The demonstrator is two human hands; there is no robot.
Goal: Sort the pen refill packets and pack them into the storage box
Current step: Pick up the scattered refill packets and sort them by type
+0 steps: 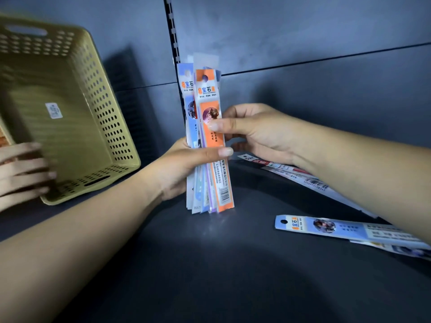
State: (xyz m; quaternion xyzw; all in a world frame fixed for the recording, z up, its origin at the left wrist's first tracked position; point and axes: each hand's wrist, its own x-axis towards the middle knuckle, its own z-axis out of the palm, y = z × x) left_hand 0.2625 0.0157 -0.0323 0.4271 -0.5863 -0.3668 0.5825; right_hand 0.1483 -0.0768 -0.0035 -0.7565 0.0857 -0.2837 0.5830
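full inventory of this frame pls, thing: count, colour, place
bundle of refill packets: one bundle, count inside unclear, orange packet in front, blue and white behind; held upright at centre, lower ends on the shelf
loose packets: several, exact count unclear, blue and white; flat on the shelf at right, partly under the right forearm
basket: 1, olive-tan, perforated; tilted at left, white sticker inside, no packets in it
shelf: 1, dark grey; underneath everything
back panel: dark grey; behind
other hand: 1, left edge, on the basket
left hand: grips the bundle low
right hand: pinches the bundle higher up
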